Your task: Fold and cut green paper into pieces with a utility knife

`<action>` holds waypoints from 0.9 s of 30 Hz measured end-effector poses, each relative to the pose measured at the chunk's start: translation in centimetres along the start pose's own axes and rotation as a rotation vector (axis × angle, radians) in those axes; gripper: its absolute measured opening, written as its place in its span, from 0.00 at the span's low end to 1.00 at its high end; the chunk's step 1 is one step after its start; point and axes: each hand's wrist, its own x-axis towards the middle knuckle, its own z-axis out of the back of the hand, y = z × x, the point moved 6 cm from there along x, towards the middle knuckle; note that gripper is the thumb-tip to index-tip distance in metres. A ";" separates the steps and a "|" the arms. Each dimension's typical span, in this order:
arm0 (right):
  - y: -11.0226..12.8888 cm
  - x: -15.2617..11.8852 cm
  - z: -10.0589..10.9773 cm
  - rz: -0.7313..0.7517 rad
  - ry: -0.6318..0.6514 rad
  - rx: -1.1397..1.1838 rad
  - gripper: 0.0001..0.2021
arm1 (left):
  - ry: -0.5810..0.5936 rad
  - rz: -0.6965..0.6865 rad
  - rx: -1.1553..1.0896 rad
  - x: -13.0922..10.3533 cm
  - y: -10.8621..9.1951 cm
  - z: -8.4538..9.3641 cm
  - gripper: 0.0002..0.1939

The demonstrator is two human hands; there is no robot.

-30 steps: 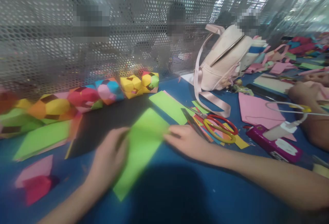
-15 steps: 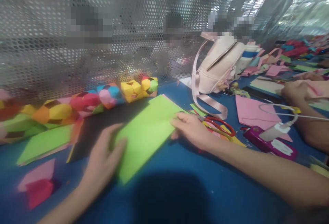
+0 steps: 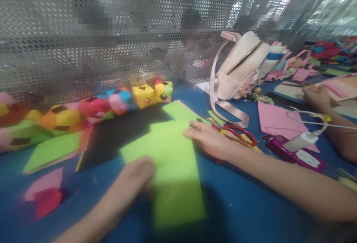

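Bright green paper (image 3: 175,168) spreads between my hands over the blue table; its sheets overlap at different angles, and the near part is smeared by motion. My right hand (image 3: 208,138) pinches the upper right corner of this paper between thumb and fingers. My left hand (image 3: 139,170), blurred, is closed at the paper's left edge, with some fingertips hidden behind it. Just beyond lies another green sheet (image 3: 176,110) with a pink edge showing. Red- and yellow-handled scissors (image 3: 240,133) rest right beside my right hand.
Folded paper balls (image 3: 96,107) line the perforated metal wall, by a black sheet (image 3: 117,131). At left are stacked green paper (image 3: 55,148) and a pink-red folded piece (image 3: 48,196). A pale backpack (image 3: 240,66), pink paper (image 3: 279,122), a purple device (image 3: 292,152) and another person's hand (image 3: 318,96) are right.
The green paper has turned and come nearer, now separate from a green sheet left behind on the table. My left hand has moved right and its fingers have closed; my right hand stays nearly in place.
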 end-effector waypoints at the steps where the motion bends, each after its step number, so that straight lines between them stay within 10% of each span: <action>1: -0.1 -0.2 -0.2 0.014 -0.003 -0.045 0.12 | -0.005 0.006 0.003 0.0 0.3 -0.2 0.15; 11: 0.3 -2.1 -1.4 0.081 0.067 -0.270 0.06 | -0.072 -0.029 0.070 -0.2 -0.6 -0.1 0.15; 27: 4.2 -6.7 -3.2 0.926 0.256 -0.902 0.08 | -0.330 -0.302 0.331 0.4 -2.4 2.8 0.11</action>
